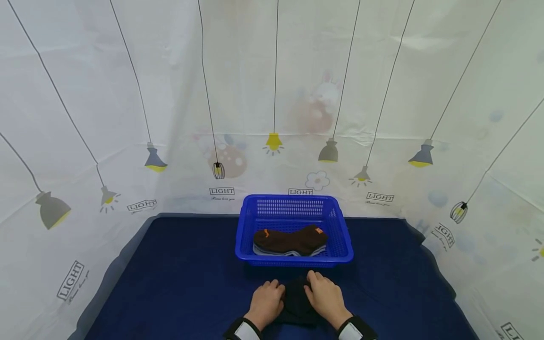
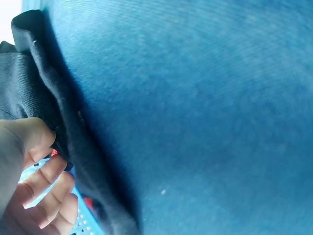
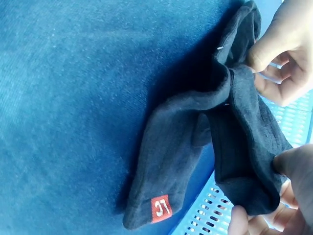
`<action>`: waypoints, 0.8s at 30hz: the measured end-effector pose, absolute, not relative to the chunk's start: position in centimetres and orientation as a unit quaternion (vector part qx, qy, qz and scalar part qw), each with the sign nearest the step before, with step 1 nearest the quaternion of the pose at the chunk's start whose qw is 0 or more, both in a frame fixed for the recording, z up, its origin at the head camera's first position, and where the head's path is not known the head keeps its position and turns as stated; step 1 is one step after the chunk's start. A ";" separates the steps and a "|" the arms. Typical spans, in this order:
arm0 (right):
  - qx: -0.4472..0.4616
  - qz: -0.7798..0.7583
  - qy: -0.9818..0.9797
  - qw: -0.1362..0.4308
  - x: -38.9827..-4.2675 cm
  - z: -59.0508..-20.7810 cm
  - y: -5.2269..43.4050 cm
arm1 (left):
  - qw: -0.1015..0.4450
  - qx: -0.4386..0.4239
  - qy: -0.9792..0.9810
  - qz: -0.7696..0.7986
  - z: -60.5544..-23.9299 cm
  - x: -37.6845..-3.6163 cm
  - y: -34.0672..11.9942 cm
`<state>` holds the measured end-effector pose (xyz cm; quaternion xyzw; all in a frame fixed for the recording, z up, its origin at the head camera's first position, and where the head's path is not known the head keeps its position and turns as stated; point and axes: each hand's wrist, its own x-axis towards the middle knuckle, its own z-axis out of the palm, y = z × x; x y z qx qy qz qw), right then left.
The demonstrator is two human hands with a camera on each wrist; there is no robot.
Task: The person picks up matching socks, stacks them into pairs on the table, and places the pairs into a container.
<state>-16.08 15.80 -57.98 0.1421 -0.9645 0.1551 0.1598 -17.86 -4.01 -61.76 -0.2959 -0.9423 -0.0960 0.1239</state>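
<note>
A pair of black socks (image 1: pixel 294 304) is held just in front of the blue basket, between my two hands. With thumb and fingers, my left hand (image 1: pixel 267 301) pinches one side of the dark knit fabric (image 2: pixel 24 85). My right hand (image 1: pixel 326 297) grips the other side, thumb on top and fingers curled beneath the open cuff (image 3: pixel 254 188). One sock (image 3: pixel 166 152) lies along the cloth below, a red label with white lettering (image 3: pixel 161 208) near its end. The fabric between the hands is folded and bent.
A blue perforated basket (image 1: pixel 293 259) stands at the back of the table, just beyond my hands. Inside it lie brown socks (image 1: pixel 280 241) with orange marks, on top of light grey ones (image 1: pixel 272 252). Dark blue cloth (image 1: pixel 182 278) covers the table, and a white printed curtain (image 1: pixel 170 94) surrounds it.
</note>
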 end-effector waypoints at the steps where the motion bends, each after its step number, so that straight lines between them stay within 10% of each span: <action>1: 0.143 0.153 -0.964 0.164 -16.1 -58.0 15.8 | 0.120 -0.295 -0.943 -0.097 -61.6 -17.8 -4.1; 24: 0.176 0.174 -0.960 0.128 -15.8 -58.1 12.4 | 0.064 -0.250 -0.952 -0.167 -57.9 -15.8 -9.6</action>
